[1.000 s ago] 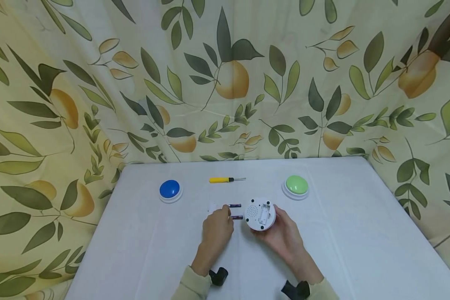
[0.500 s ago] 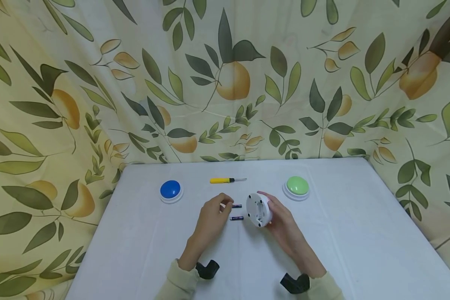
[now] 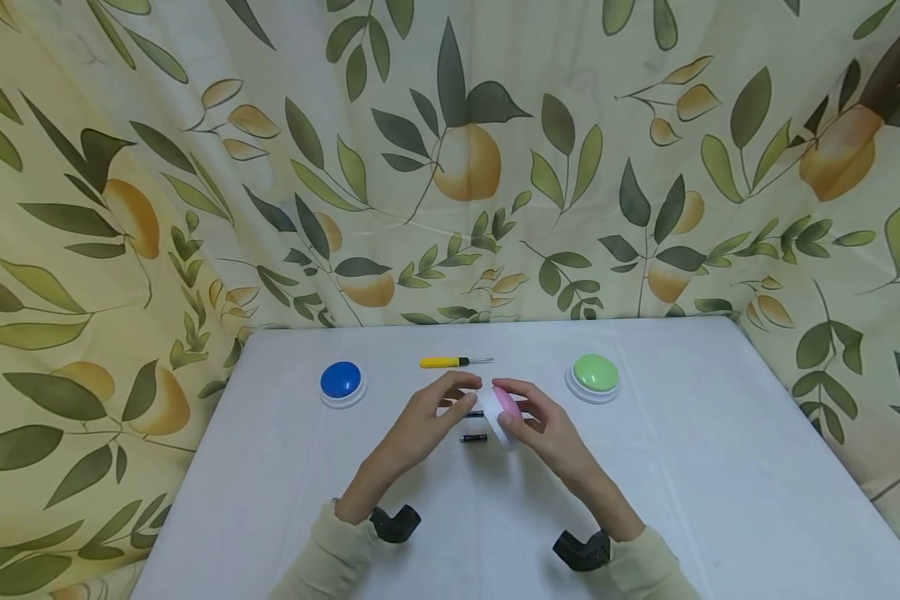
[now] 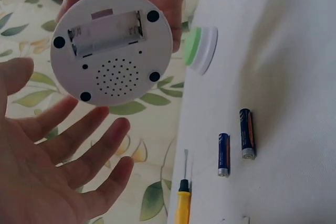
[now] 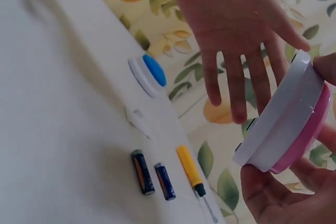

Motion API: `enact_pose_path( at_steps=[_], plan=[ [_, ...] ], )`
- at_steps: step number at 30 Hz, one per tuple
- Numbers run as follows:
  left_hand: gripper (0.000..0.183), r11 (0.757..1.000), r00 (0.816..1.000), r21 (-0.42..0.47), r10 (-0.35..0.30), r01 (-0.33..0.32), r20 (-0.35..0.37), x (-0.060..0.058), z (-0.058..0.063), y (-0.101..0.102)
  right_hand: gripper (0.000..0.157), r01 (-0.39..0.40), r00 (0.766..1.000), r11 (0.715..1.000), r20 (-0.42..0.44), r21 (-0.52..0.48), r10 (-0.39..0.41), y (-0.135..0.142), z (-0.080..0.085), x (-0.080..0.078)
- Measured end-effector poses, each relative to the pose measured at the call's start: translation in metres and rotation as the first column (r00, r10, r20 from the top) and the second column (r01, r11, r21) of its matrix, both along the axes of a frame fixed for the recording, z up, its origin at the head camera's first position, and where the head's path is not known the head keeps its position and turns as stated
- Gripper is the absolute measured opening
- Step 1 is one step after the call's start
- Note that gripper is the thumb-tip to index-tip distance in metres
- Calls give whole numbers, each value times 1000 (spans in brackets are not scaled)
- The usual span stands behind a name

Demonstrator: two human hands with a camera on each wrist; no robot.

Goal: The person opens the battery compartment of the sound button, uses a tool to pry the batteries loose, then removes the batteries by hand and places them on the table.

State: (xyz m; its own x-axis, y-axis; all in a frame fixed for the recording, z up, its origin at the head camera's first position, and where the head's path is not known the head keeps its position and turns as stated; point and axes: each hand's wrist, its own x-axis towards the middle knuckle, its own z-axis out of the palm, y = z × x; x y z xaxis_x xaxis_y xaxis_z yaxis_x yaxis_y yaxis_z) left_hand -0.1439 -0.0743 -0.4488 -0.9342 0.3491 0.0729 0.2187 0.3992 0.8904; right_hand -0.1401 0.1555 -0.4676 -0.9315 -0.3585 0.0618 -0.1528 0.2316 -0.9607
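My right hand [image 3: 555,429] grips a round push button [image 5: 294,114], white with a pink dome, by its rim above the table. Its white underside faces my left hand, and in the left wrist view an uncovered battery compartment [image 4: 107,32] without batteries shows there, beside speaker holes and dark feet. My left hand [image 4: 63,166] has its fingers spread close to the button; no grip on it shows. Below lie two dark blue batteries, one [image 4: 247,134] slightly apart from the other [image 4: 224,154].
A yellow screwdriver [image 3: 442,362] lies farther back. A blue push button [image 3: 341,381] stands at the left and a green one [image 3: 595,373] at the right. A small white plastic piece [image 5: 137,121] lies near the batteries. A leaf-patterned cloth [image 3: 465,167] hangs behind the table.
My right hand has turned the push button from underside up to nearly on edge, underside leftward. My left hand has left the table by the batteries, risen and spread its fingers near the button.
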Motion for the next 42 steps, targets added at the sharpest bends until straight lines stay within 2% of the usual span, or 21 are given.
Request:
enact_pose_path(
  at_steps=[6, 13, 17, 22, 27, 31, 36, 42],
  plan=[
    [45, 997, 996, -8, -83, 83, 41, 0, 1, -5, 53, 14, 991, 994, -137, 112, 2, -5, 4, 0],
    [53, 993, 993, -52, -103, 106, 55, -4, -1, -13, 58, 11, 958, 981, -283, 191, 44, -10, 7, -3],
    [62, 993, 995, -69, -98, 96, -27, -8, -5, -19, 65, 9, 924, 974, -375, 227, 79, -13, 8, -10],
    [67, 995, 986, -79, -77, 66, -147, -15, -10, -24, 71, 10, 872, 958, -471, 285, 132, -18, 6, -22],
    [64, 993, 965, -112, -56, 28, -256, -22, -18, -28, 70, 8, 815, 949, -552, 316, 177, -22, 2, -35],
    [63, 990, 945, -138, -18, -28, -326, -29, -26, -30, 71, -8, 787, 942, -579, 336, 213, -26, -2, -48],
    [61, 982, 930, -157, 41, -105, -365, -39, -37, -35, 71, -32, 784, 932, -569, 362, 248, -32, -11, -64],
    [56, 973, 942, -171, 93, -155, -323, -50, -49, -42, 67, -65, 811, 925, -520, 374, 267, -40, -20, -79]
  ],
)
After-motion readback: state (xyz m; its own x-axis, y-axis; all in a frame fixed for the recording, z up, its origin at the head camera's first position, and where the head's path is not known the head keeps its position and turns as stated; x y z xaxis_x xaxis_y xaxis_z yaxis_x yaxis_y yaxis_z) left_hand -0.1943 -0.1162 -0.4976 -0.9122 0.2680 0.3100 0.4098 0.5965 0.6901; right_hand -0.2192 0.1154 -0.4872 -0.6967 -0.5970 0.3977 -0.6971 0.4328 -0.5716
